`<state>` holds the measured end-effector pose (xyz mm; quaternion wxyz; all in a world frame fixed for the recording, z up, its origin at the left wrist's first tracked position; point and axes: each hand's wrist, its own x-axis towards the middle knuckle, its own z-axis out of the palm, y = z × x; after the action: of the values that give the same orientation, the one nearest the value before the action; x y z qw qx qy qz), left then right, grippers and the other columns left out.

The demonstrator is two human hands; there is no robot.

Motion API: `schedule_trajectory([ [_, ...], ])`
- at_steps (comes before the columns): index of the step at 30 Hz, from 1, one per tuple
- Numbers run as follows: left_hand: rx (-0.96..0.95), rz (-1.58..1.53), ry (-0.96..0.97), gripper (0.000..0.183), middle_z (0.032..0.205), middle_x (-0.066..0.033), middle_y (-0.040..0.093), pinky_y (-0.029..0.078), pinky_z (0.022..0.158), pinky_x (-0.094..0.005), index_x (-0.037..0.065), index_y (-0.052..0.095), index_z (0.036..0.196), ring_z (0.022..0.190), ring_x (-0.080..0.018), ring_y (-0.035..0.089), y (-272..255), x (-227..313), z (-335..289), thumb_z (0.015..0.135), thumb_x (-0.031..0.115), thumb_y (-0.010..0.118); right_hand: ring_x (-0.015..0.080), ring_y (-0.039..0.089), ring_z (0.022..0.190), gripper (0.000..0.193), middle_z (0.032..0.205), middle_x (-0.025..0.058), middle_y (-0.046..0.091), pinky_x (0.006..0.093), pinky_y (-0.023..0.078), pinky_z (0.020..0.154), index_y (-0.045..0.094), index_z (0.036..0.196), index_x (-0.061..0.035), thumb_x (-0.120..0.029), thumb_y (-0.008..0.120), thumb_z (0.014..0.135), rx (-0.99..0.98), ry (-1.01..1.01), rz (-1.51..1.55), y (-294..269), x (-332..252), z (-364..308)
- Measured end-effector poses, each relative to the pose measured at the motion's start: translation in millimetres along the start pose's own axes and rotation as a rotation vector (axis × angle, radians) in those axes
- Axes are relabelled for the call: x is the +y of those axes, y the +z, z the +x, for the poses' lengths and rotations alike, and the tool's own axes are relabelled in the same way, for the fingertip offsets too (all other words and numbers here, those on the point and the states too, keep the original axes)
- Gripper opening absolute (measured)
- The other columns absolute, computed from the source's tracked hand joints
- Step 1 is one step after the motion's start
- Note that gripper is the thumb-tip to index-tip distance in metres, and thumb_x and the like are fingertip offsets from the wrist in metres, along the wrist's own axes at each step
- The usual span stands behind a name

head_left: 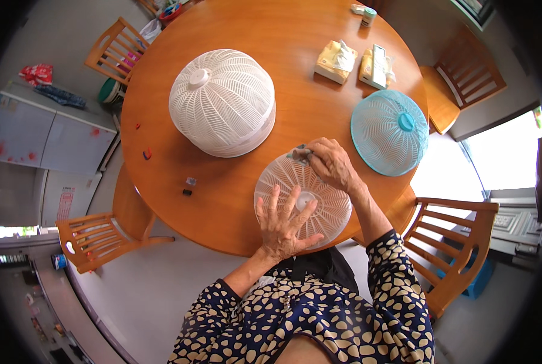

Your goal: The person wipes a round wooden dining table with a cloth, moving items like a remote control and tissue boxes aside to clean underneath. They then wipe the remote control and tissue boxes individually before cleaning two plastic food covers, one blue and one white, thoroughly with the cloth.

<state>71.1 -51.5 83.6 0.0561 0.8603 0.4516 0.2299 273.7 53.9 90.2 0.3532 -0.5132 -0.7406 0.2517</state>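
A round white plastic mesh food cover (331, 217) lies at the table's near edge, right in front of me. My left hand (280, 227) rests on its near left part with the fingers spread flat. At the cover's far rim, my right hand (333, 165) is closed around a greyish cloth (299, 154), pressing it against the mesh. The fingertips of that hand are partly hidden. Just to the right stands a blue mesh food cover (371, 130) with a round knob. Farther off to the left is a tall white mesh food cover (225, 100).
The round wooden table (180, 227) bears two tissue packs (336, 62) at the far right and a small jar (368, 17) behind them. Small red and dark bits lie at the left. Wooden chairs (456, 242) surround the table; a low cabinet (46, 130) is on the left.
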Motion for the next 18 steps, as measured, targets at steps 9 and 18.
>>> schedule_trajectory([
  [9, 0.031, -0.035, -0.022, 0.067, 0.148, -0.0061, 0.044, 0.013, 0.111, -0.0646, 0.032, 0.062, 0.128, 0.141, -0.0393, 0.028, 2, -1, 3, 0.077, 0.075, 0.058, 0.0338, 0.059, 0.079, 0.013, 0.085, 0.0151, 0.061, 0.0443, 0.046, 0.072, 0.064, 0.091, -0.0024, -0.011, 0.060, 0.083, -0.105, 0.100, -0.049, 6, 20, 27],
  [18, 0.026, 0.005, -0.049, 0.051, 0.147, -0.0062, 0.045, 0.015, 0.111, -0.0635, 0.030, 0.066, 0.123, 0.140, -0.0378, 0.030, 7, 0, -5, 0.087, 0.063, 0.054, 0.0298, 0.055, 0.103, 0.035, 0.113, 0.0097, 0.059, 0.0451, 0.045, 0.085, 0.063, 0.113, -0.0082, -0.014, 0.068, 0.078, -0.135, -0.376, -0.155, -3, -35, 0],
])
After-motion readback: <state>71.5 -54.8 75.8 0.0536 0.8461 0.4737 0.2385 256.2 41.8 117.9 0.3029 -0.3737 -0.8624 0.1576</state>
